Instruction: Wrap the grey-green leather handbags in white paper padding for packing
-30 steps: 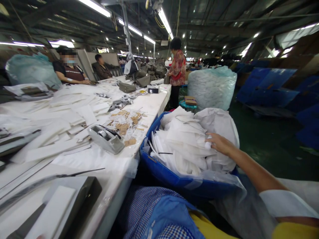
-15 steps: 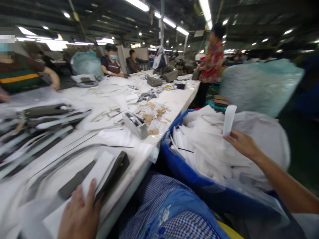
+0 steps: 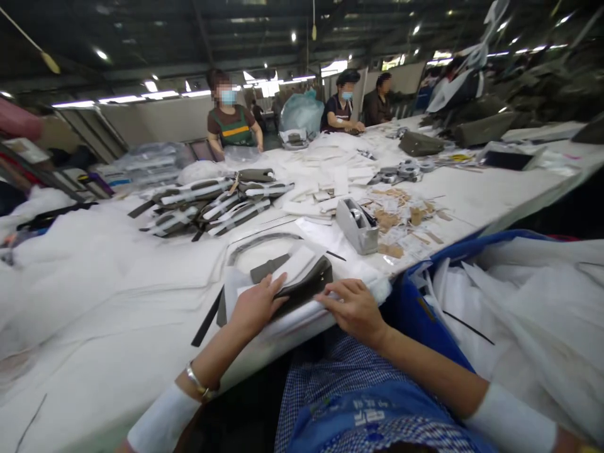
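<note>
A dark olive bag (image 3: 309,281) with white sheets (image 3: 295,266) on it lies near the table's front edge. My left hand (image 3: 258,305) rests on the bag and sheets, its fingers apart. At the bag's right end is my right hand (image 3: 352,308), with thumb and fingers drawn together at the edge; what is between them, if anything, is too small to make out. A curved grey handle (image 3: 264,238) arches behind the bag. Beyond and to the right stands a grey tape dispenser (image 3: 357,226).
Wrapped olive straps (image 3: 212,204) are piled behind on the left. Brown paper scraps (image 3: 401,217) lie right of the dispenser. A blue bin (image 3: 425,308) with white sheeting stands at the right. Several people sit or stand across the table (image 3: 472,195).
The view has turned left. My right hand has come from above the bin to the bag, and the white strip it held is no longer seen in it. My left hand stays at the bag.
</note>
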`<state>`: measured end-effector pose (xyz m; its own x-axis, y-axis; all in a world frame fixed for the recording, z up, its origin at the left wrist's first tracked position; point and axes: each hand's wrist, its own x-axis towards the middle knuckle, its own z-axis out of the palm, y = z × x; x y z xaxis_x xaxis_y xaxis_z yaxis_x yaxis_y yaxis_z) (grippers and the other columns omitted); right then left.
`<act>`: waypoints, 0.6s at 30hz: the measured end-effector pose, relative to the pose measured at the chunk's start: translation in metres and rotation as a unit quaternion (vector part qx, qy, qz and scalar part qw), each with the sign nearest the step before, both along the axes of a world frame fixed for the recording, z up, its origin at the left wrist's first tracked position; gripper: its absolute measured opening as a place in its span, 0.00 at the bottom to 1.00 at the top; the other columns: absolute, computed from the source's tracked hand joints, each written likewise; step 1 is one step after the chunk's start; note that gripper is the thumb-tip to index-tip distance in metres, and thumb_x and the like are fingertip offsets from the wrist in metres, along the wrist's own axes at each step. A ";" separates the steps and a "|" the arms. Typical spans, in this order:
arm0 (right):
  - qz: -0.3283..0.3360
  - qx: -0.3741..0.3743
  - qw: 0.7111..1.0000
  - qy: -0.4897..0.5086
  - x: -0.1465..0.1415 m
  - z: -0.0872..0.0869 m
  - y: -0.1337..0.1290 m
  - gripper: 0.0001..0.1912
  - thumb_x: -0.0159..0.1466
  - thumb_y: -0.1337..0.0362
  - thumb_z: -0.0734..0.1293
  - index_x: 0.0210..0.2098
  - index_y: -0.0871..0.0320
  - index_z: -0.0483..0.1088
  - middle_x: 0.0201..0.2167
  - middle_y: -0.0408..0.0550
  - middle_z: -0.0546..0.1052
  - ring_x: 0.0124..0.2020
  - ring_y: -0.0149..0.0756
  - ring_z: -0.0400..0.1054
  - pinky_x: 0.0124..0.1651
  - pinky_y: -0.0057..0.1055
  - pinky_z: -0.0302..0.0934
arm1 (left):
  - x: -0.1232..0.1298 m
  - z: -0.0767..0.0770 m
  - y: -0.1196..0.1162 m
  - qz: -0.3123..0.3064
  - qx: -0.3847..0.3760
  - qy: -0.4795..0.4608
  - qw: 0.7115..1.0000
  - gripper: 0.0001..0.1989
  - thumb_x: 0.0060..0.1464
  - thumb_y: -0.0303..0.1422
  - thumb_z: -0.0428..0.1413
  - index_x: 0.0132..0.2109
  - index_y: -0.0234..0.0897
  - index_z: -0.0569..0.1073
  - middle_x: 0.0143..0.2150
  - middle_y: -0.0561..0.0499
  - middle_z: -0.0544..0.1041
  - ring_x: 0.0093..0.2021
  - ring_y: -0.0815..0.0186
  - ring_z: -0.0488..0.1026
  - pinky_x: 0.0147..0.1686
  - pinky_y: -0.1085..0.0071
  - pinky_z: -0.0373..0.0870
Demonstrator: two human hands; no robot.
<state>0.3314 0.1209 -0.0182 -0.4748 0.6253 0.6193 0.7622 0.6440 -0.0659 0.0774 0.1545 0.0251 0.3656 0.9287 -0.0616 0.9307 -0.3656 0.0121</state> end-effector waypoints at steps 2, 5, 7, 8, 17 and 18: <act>-0.005 0.025 1.000 0.005 -0.021 -0.012 0.012 0.15 0.65 0.68 0.67 0.50 0.48 0.75 0.42 0.47 0.78 0.40 0.39 0.68 0.42 0.37 0.59 | 0.000 0.002 0.000 0.001 -0.006 -0.006 1.000 0.28 0.64 0.42 0.51 0.68 0.45 0.57 0.65 0.37 0.66 0.58 0.49 0.72 0.52 0.55 0.72; 0.008 0.043 0.999 0.026 -0.042 -0.026 0.024 0.14 0.66 0.70 0.65 0.49 0.51 0.75 0.41 0.47 0.78 0.37 0.36 0.69 0.38 0.34 0.59 | 0.000 0.004 -0.001 0.001 -0.008 -0.009 1.000 0.28 0.65 0.43 0.50 0.68 0.45 0.57 0.65 0.37 0.66 0.59 0.51 0.71 0.53 0.56 0.71; 0.026 0.037 0.998 0.053 -0.053 -0.036 0.027 0.13 0.67 0.70 0.63 0.48 0.52 0.75 0.40 0.47 0.78 0.37 0.34 0.70 0.37 0.32 0.60 | -0.001 0.004 -0.002 0.000 -0.009 -0.013 1.000 0.29 0.64 0.46 0.50 0.68 0.45 0.56 0.65 0.36 0.66 0.59 0.50 0.70 0.54 0.56 0.71; 0.031 0.031 0.997 0.065 -0.057 -0.041 0.027 0.13 0.68 0.69 0.62 0.47 0.53 0.75 0.40 0.47 0.78 0.38 0.34 0.71 0.38 0.31 0.62 | -0.002 0.003 -0.002 -0.001 -0.009 -0.016 1.000 0.32 0.62 0.47 0.52 0.69 0.44 0.56 0.65 0.35 0.65 0.60 0.50 0.69 0.54 0.56 0.71; 0.138 0.010 0.988 0.071 -0.037 -0.025 0.023 0.19 0.68 0.72 0.60 0.56 0.57 0.70 0.42 0.50 0.80 0.43 0.37 0.74 0.49 0.37 0.68 | -0.007 -0.036 -0.010 -0.038 0.096 -0.016 0.995 0.36 0.59 0.31 0.59 0.69 0.40 0.54 0.66 0.32 0.62 0.64 0.49 0.64 0.60 0.55 0.66; 0.147 0.018 0.988 0.047 -0.031 -0.014 0.029 0.20 0.68 0.72 0.61 0.59 0.55 0.68 0.45 0.50 0.80 0.47 0.38 0.73 0.54 0.40 0.67 | -0.007 -0.041 -0.012 -0.040 0.110 -0.020 0.993 0.34 0.60 0.29 0.57 0.69 0.40 0.54 0.66 0.31 0.62 0.65 0.49 0.63 0.60 0.54 0.65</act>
